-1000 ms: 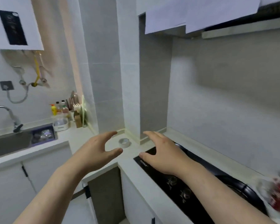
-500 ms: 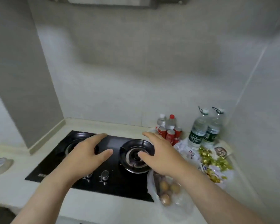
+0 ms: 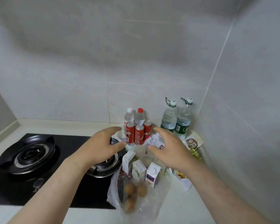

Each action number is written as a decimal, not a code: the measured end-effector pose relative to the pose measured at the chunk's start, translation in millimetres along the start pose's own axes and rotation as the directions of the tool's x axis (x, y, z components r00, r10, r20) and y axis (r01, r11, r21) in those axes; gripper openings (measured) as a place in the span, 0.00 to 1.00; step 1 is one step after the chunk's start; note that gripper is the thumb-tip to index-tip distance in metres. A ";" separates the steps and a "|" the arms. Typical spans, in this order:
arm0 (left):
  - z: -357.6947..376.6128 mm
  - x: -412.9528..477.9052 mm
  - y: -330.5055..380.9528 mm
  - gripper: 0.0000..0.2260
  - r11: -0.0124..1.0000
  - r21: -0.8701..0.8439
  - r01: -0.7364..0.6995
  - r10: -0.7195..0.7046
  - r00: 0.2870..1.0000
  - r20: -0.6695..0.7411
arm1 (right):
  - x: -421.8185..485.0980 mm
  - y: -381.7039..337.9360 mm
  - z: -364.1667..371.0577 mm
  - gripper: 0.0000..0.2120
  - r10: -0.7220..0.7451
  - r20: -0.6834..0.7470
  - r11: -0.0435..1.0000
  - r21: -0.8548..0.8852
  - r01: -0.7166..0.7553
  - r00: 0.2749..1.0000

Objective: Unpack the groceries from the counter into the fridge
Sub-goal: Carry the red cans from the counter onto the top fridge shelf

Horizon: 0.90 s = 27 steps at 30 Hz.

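My left hand and right hand, above the gas stove half a second ago, now flank the three red cans, fingers spread apart, holding nothing.

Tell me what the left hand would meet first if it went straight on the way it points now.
Probably the leftmost red can: the left hand points at it, close by, but depth is unclear.

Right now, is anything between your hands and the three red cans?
On the left, nothing visible: the thumb of the left hand is almost at the red cans. On the right, small white packets lie beside the cans, between them and the open right hand. The cartons sit nearer, out of the path.
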State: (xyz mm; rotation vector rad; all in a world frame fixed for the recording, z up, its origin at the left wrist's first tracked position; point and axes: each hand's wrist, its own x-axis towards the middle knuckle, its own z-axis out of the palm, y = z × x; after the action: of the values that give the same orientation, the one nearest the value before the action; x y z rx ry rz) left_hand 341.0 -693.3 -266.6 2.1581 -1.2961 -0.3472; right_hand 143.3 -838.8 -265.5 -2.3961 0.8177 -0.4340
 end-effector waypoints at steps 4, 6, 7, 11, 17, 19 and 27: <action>14.9 22.2 5.6 0.27 1.000 -0.010 0.017 -0.017 1.000 0.015 | 17.9 21.4 -3.1 0.27 -0.017 0.012 0.999 0.043 0.017 1.000; 21.2 32.6 2.2 0.28 0.999 -0.009 0.037 -0.037 0.999 0.027 | 27.9 32.4 -2.5 0.26 -0.024 0.020 0.998 0.052 0.023 1.000; 24.2 38.1 -1.8 0.28 0.999 -0.006 0.049 -0.048 0.998 0.037 | 33.1 38.3 -1.5 0.25 -0.018 0.029 0.998 0.057 0.016 0.999; 35.5 62.2 -17.7 0.28 0.995 -0.014 0.099 -0.098 0.993 0.065 | 58.4 54.4 6.0 0.25 0.008 0.062 0.996 0.093 -0.014 0.998; 62.4 118.2 -52.9 0.29 0.982 -0.106 0.154 -0.141 0.983 0.121 | 110.6 80.6 42.3 0.24 0.130 0.117 0.972 0.180 -0.150 0.985; 71.1 144.7 -65.8 0.22 0.977 -0.147 0.157 -0.137 0.981 0.134 | 132.8 88.3 55.1 0.27 0.160 0.153 0.965 0.182 -0.187 0.975; 113.1 239.6 -115.8 0.27 0.956 -0.232 0.177 -0.148 0.979 0.139 | 221.9 117.0 113.2 0.27 0.308 0.198 0.907 0.234 -0.350 0.930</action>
State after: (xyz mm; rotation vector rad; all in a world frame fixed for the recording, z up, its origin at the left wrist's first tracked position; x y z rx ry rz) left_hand 484.7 -900.6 -408.1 2.0626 -1.0770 -0.6782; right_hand 311.3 -1011.0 -399.4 -1.9666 1.0025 -0.1999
